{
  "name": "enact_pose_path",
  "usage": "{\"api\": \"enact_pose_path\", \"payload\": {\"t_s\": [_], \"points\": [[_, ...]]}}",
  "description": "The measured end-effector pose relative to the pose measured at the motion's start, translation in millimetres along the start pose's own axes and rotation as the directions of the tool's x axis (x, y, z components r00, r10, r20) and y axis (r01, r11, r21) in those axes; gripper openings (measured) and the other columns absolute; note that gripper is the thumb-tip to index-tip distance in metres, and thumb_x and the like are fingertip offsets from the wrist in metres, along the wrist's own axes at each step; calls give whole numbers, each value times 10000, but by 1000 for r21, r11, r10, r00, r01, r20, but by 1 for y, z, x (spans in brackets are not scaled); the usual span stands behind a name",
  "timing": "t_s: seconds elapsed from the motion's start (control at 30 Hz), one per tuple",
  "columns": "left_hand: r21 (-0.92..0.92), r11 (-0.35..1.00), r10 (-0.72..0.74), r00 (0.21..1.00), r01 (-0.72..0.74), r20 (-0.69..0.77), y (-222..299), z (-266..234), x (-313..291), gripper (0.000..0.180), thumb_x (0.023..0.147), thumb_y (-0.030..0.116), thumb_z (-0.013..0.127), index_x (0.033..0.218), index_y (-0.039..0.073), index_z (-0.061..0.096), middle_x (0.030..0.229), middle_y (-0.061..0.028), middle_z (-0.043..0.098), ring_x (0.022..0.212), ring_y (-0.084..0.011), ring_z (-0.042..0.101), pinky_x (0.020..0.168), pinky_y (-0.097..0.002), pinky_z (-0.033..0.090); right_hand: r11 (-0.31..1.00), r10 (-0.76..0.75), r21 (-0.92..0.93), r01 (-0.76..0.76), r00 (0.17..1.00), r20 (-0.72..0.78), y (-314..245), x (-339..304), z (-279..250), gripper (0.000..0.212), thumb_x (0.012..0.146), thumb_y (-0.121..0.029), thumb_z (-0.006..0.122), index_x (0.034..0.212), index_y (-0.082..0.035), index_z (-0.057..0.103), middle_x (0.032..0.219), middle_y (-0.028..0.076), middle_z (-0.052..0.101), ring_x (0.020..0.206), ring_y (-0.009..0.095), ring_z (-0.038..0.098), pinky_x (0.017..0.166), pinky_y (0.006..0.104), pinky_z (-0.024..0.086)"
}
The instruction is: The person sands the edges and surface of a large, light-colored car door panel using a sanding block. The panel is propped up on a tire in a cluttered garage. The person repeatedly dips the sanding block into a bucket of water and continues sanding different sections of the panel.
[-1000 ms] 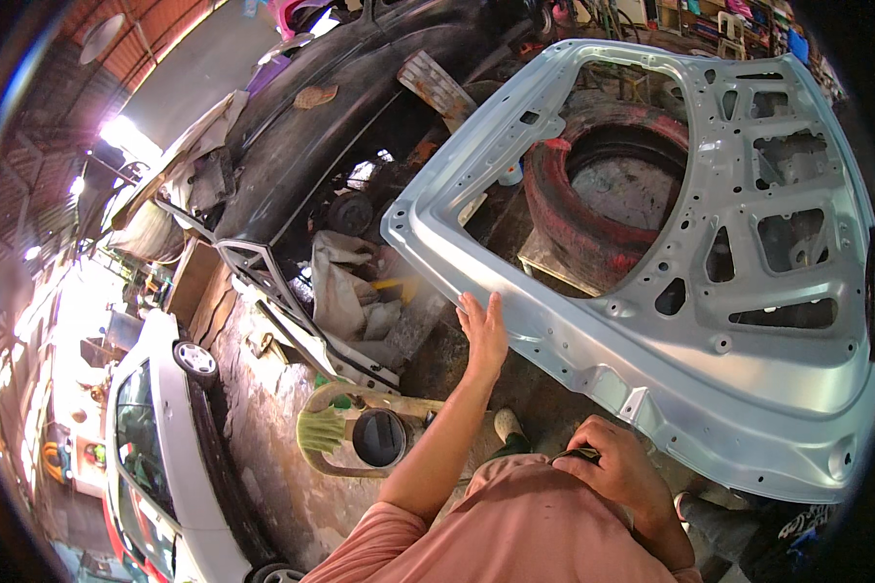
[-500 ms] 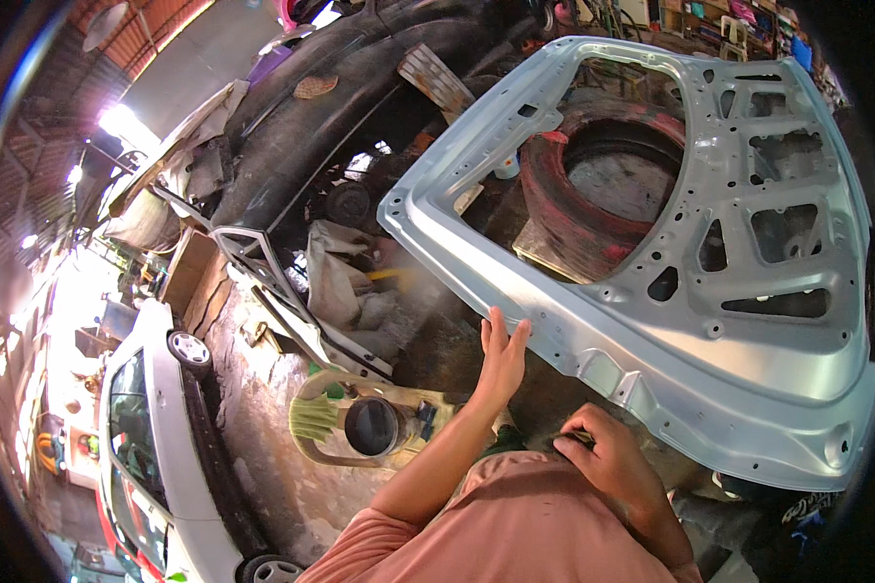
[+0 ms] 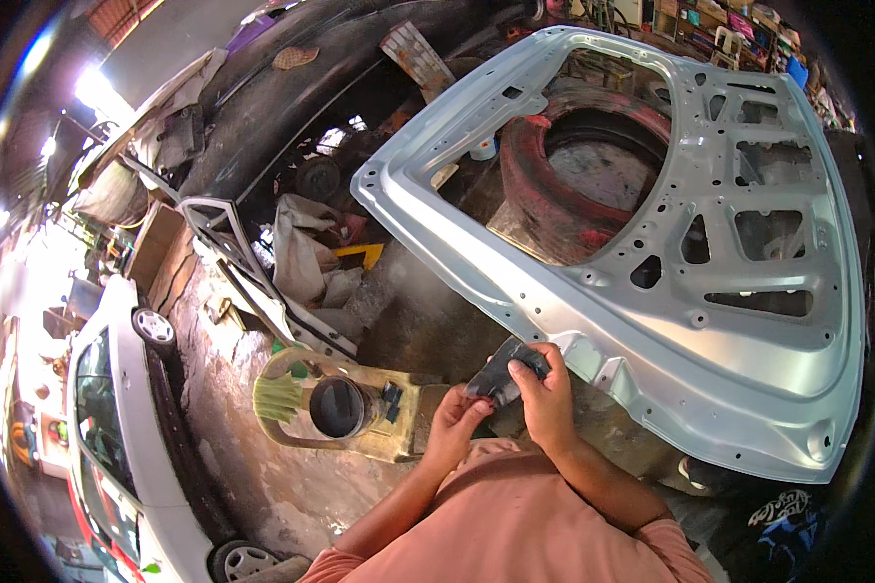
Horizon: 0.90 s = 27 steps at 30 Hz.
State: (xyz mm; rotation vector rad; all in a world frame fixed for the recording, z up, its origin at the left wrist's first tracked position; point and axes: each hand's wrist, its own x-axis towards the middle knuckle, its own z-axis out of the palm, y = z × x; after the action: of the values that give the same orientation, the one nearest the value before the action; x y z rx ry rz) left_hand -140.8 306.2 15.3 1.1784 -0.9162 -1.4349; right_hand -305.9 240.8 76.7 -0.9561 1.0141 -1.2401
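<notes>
In front of my body, both hands hold a small dark grey sheet that looks like sandpaper [image 3: 499,372]. My left hand [image 3: 452,425] pinches its lower left end between thumb and fingers. My right hand [image 3: 548,400] is closed on the other end, its thumb pressed flat on top. Just beyond my hands lies a large silver car tailgate panel [image 3: 593,309] with a big window opening and several cutouts. The sheet shows close to the panel's near edge; whether they touch I cannot tell.
Left of my hands, a beige plastic chair [image 3: 399,445] bears a bucket [image 3: 338,408] and a green cloth [image 3: 278,396]. A worn reddish tyre [image 3: 527,185] shows through the panel's opening. A loose car door frame [image 3: 258,291] and a white car [image 3: 156,457] stand further left.
My left hand has left the panel's edge and come back to the sheet. My right hand has risen, bringing the dark sheet into view between both hands. The view has shifted slightly.
</notes>
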Motion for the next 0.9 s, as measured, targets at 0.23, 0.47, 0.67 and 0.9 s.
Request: {"api": "enact_pose_path", "payload": {"t_s": [0.23, 0.47, 0.67, 0.9], "points": [[660, 735, 270, 960, -154, -77, 41, -37, -2, 110, 1013, 136, 672, 1020, 27, 656, 957, -104, 693, 874, -275, 672, 792, -388, 534, 877, -306, -349, 329, 944, 120, 11, -11, -4, 389, 939, -44, 726, 1297, -7, 580, 1283, 146, 607, 1237, 251, 576, 1057, 392, 482], [861, 351, 312, 913, -368, 263, 83, -29, 1, 132, 930, 107, 705, 1042, 37, 708, 991, -153, 696, 989, -382, 661, 853, -468, 540, 510, -295, -616, 601, 795, 531, 1, -10, 1, 395, 901, -195, 781, 1246, -56, 651, 1244, 130, 669, 1143, 360, 634, 1008, 464, 490], [829, 450, 446, 888, -332, 113, 80, -5, 8, 182, 939, 88, 717, 1111, 31, 707, 1058, -154, 680, 980, -366, 675, 856, -443, 557, 807, -179, -511, 296, 947, 266, 27, -11, -9, 137, 956, -63, 708, 1059, -2, 642, 913, 74, 675, 822, 211, 663, 746, 341, 530], [696, 679, 297, 954, -233, 30, 62, 11, -13, 280, 935, 79, 749, 1206, 34, 690, 1121, -149, 638, 851, -249, 684, 691, -350, 562, 977, 129, -179, -116, 990, 63, 37, -9, -17, 107, 989, -93, 687, 1056, -35, 628, 919, -10, 636, 832, 76, 598, 717, 259, 503]]}}
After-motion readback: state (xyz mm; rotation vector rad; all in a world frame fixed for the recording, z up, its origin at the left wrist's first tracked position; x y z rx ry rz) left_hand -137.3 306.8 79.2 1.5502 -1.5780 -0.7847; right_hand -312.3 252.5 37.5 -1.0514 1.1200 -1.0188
